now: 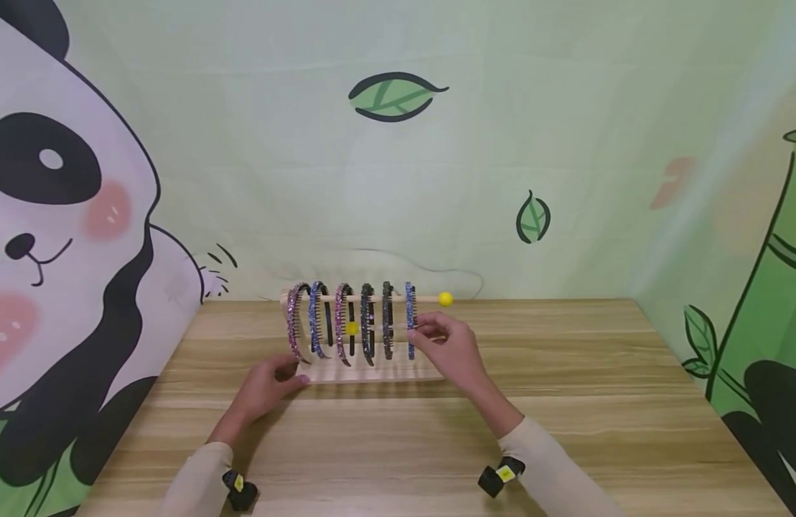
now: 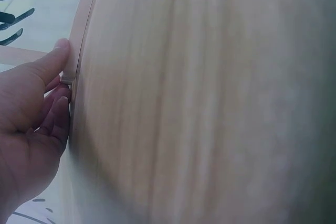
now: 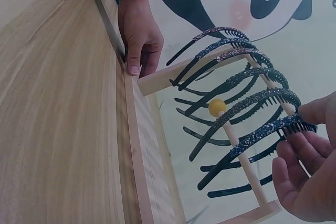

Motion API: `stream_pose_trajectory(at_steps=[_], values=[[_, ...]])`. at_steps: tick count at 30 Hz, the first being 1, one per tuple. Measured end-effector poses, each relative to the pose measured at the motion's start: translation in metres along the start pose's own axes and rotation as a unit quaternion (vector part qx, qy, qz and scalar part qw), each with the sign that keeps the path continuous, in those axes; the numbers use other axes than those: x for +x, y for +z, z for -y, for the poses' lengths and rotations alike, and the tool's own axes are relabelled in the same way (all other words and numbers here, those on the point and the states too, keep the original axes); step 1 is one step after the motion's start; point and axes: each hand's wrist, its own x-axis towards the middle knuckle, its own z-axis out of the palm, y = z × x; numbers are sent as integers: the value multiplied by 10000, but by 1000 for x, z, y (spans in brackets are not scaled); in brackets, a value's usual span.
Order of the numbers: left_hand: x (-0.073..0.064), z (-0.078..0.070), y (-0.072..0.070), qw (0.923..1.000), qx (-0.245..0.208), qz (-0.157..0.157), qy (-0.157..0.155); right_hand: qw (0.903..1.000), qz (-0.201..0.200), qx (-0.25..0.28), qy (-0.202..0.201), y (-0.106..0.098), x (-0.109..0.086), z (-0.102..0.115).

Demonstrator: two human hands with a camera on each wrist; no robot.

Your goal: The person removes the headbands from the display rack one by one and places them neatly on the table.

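A wooden headband stand (image 1: pixel 372 372) with a flat base stands on the table, and several glittery toothed headbands hang in a row on its upper rod. At the row's right end is a blue headband (image 1: pixel 410 323); my right hand (image 1: pixel 452 352) pinches its side between thumb and fingers. The right wrist view shows this right hand (image 3: pixel 310 166) at the toothed edge of the blue headband (image 3: pixel 262 132). My left hand (image 1: pixel 268 388) holds the front left corner of the base. In the left wrist view, the left hand's (image 2: pixel 31 103) thumb lies on the base's edge strip (image 2: pixel 80 35).
Yellow balls cap the upper rod (image 1: pixel 446 299) and a lower rod (image 1: pixel 352 328). The wood-grain table (image 1: pixel 385 445) extends around the stand. Behind it hangs a pale green backdrop (image 1: pixel 275 165) with a printed panda and leaves. A thin dark line curves behind the stand.
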Motion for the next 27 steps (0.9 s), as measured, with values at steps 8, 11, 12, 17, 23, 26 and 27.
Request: stream_pose_trajectory(at_steps=[8,11,12,17,23,26,27], values=[[1,0,0,10000,10,-23,87,9999,156,17,-43,-2,1,1],[1,1,1,9999,33,-48,97,9998,171,-10,-50,-3,2,3],[2,1,0,9999,45,-47,100,9998,169,-13,-49,-4,2,4],[2,1,0,9999,69,-35,121,9999,158,-21,-42,-6,3,8],[2,-1,0,9999,78,-31,68,9998,190,-9,-90,-10,5,12],[1,-2,0,9999,75,-17,74,9998,188,-18,-89,-12,6,14],[1,-2,0,9999,71,-20,83,9998,181,-30,-83,-12,7,14]])
